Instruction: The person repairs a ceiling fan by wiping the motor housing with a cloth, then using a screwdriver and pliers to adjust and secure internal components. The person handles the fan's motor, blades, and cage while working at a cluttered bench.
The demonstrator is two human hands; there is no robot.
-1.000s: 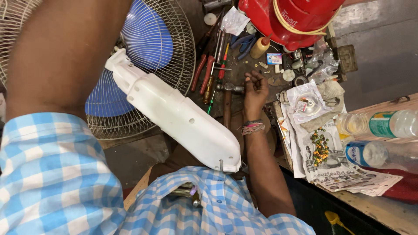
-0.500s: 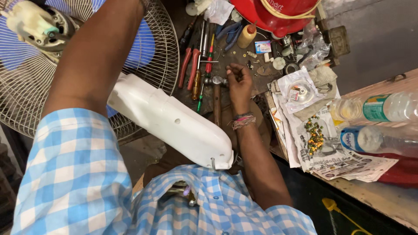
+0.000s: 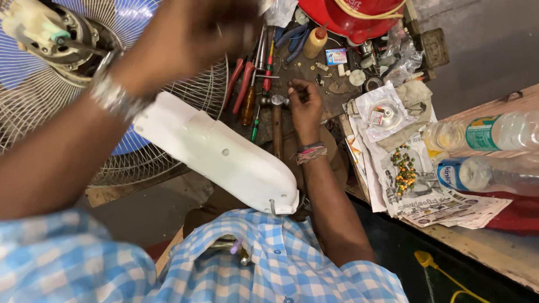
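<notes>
- Plastic fan housing [image 3: 222,157], white, smooth and elongated, is lying tilted across the person's lap, its rounded end near the checked shirt [image 3: 292,264], a small hole showing on its face.
- Left hand [image 3: 191,33] is hovering blurred at the far left above the fan motor [image 3: 62,36]; whether its fingers are clenched or released cannot be told.
- Right hand [image 3: 306,104] is reaching to the cluttered bench, fingertips pinching together by the hammer [image 3: 276,112]; what they are grasping is too small to tell.
- Wire fan guard [image 3: 185,95] is sitting behind the housing.
- Red-handled pliers [image 3: 238,81] are lying left of the hammer.
- Clear plastic bottles [image 3: 483,132] are lying on the right.
</notes>
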